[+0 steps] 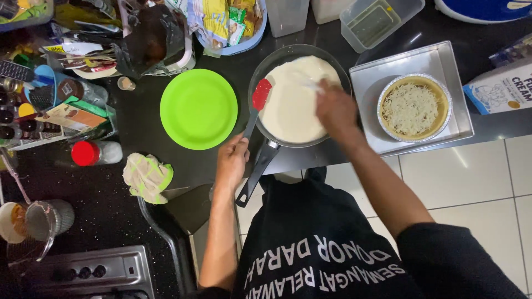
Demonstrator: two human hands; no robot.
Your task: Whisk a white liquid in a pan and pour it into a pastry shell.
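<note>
At frame centre, the left hand (231, 161) closes its fingers around a red spatula (261, 95) propped on the pan (260, 166), while the right hand (334, 108) pinches a pale utensil in the white sauce (291, 99). The pan's handle overhangs the counter edge; a knock there could likely tip it. The green plate (198, 108) and tray (410, 61) crowd both sides.
</note>
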